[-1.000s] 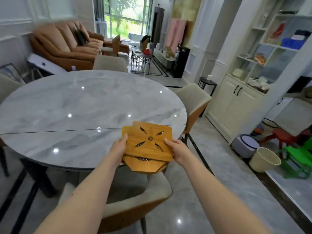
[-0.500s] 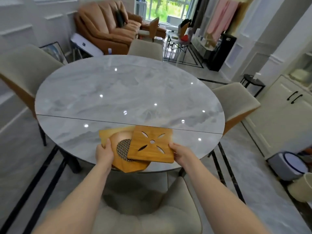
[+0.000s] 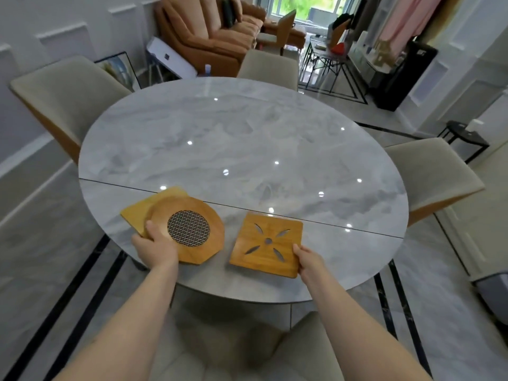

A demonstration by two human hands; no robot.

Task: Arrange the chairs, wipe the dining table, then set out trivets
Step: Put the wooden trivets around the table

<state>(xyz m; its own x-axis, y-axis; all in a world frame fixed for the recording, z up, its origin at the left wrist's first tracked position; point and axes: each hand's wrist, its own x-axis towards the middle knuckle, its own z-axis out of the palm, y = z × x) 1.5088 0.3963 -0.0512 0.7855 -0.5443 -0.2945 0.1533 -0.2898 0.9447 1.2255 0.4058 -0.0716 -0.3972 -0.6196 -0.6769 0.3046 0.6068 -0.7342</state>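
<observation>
Over the near edge of the round grey marble table (image 3: 247,138), my left hand (image 3: 155,247) grips two stacked wooden trivets. The top one is an octagonal trivet (image 3: 209,215) with a round metal mesh centre; a plain square trivet (image 3: 134,214) pokes out beneath it to the left. My right hand (image 3: 309,259) pinches the near right corner of a square wooden trivet (image 3: 268,244) with petal-shaped cut-outs. That trivet lies apart from the stack, to its right, low over or on the tabletop.
Beige chairs stand around the table: one on the left (image 3: 66,97), one at the far side (image 3: 268,67), one on the right (image 3: 428,177), one right below me (image 3: 247,350). A brown sofa (image 3: 209,31) and a small black side table (image 3: 464,138) lie beyond.
The single stack held in both hands has been split. My right hand drew the cut-out trivet off to the right; my left hand kept the other two. The view swung left and down over the table.
</observation>
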